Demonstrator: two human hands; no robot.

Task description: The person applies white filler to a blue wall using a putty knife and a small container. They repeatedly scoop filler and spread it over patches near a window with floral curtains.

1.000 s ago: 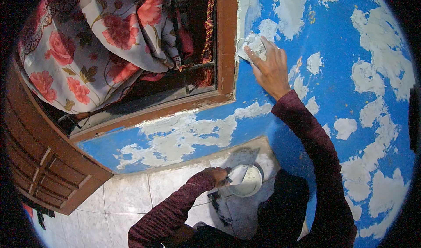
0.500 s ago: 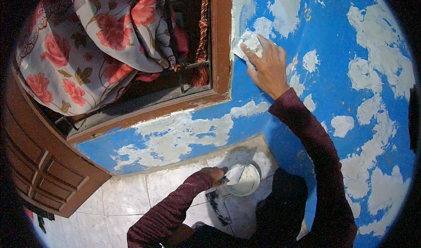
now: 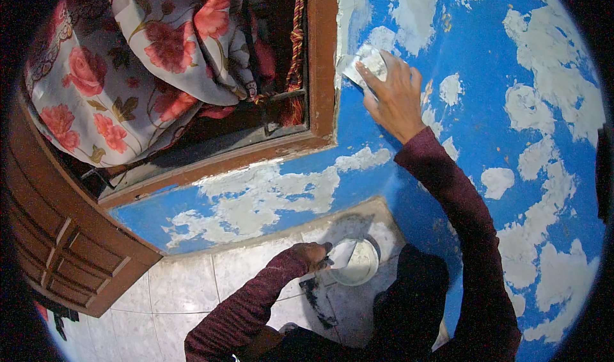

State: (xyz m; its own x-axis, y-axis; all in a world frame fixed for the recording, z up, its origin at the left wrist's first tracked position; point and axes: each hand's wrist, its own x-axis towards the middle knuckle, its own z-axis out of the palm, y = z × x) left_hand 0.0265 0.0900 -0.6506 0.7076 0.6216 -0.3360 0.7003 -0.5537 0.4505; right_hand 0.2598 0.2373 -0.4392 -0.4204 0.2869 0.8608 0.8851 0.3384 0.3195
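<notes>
The putty-loaded spreader (image 3: 371, 62), clamped in the right hand (image 3: 396, 100), lay at the blue wall (image 3: 476, 116) beside the brown window frame (image 3: 323, 61); its exposed edge faced lower left, running from upper left to lower right. The left hand (image 3: 313, 254) gripped a putty knife (image 3: 341, 254), blade pointing right over the bucket (image 3: 355, 281).

Curtain (image 3: 137, 74) cut off at top; putty-laden blade (image 3: 372, 60) partly hidden by right fingers (image 3: 370, 79)
</notes>
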